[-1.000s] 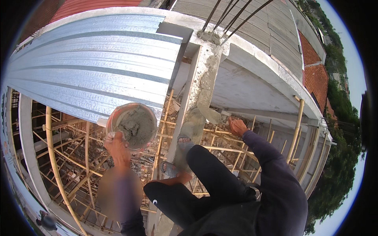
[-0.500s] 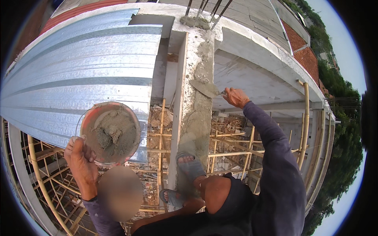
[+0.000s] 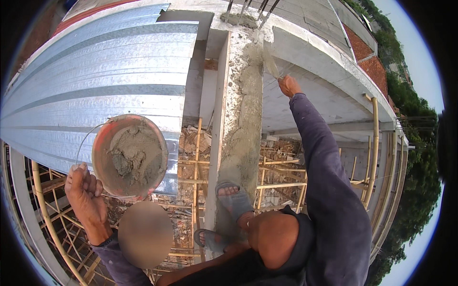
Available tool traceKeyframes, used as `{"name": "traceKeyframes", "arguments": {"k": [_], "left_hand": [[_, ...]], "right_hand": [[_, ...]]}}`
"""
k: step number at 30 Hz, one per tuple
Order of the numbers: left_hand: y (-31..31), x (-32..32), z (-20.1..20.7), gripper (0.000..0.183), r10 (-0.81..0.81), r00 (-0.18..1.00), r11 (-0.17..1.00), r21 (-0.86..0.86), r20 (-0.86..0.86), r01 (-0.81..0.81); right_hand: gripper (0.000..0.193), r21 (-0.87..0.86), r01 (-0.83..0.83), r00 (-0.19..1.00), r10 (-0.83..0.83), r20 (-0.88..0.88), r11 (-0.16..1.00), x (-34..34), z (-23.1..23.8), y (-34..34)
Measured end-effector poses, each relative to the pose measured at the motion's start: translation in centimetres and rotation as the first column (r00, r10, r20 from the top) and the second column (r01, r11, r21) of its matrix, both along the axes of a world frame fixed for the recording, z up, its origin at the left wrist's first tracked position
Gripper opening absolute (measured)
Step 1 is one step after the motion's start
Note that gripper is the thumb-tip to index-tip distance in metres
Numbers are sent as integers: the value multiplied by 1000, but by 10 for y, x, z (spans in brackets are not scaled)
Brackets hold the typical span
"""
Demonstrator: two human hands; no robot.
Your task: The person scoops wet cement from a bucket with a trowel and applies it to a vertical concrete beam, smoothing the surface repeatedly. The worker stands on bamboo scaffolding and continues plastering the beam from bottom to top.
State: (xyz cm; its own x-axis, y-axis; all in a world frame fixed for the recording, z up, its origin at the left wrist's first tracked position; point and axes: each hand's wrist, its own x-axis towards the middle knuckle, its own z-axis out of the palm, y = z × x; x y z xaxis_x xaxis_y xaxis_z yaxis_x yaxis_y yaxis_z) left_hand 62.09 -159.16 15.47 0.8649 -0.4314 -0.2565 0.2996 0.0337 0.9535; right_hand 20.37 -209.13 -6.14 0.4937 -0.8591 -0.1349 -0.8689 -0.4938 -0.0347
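Note:
My left hand [image 3: 87,194] is closed round the wire handle of a reddish bucket [image 3: 101,157], which hangs beside the beam. Grey wet mortar [image 3: 136,155] fills part of it. At the far end of my reach, my right hand [image 3: 289,86] grips a trowel [image 3: 271,63]; its handle is mostly hidden in my fist. The blade is tilted and slightly blurred, at the right edge of the concrete beam [image 3: 233,71]. A rough strip of mortar [image 3: 246,102] runs along the beam's top, close to the blade.
My sandalled feet [image 3: 234,202] stand on the narrow beam. Corrugated metal sheets [image 3: 95,90] lie to the left. Below are bamboo poles [image 3: 197,152] and rubble [image 3: 279,178], a long drop on both sides. Steel bars [image 3: 263,7] stick up at the far end.
My right hand and the trowel have moved farther away along the beam, and the blade has turned from lying across the mortar to its right edge. The bucket has shifted slightly left.

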Motion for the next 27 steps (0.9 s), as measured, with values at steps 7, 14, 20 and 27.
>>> {"name": "traceKeyframes", "arguments": {"k": [7,14,20,27], "left_hand": [[35,14,-10,18,40,999,999,31,36,-41],[14,4,-15,20,50,998,999,-14,26,-50],[36,16,-22,21,92,995,995,-36,33,-90],[48,31,-55,20,107,980,994,9,165,-110]], "right_hand": [[47,221,-401,899,428,-90,889,-53,8,171],[39,184,-7,993,30,-118,983,-136,-15,65],[40,63,-131,991,130,17,989,-86,15,132],[52,73,-13,989,2,149,997,-27,7,151]]}}
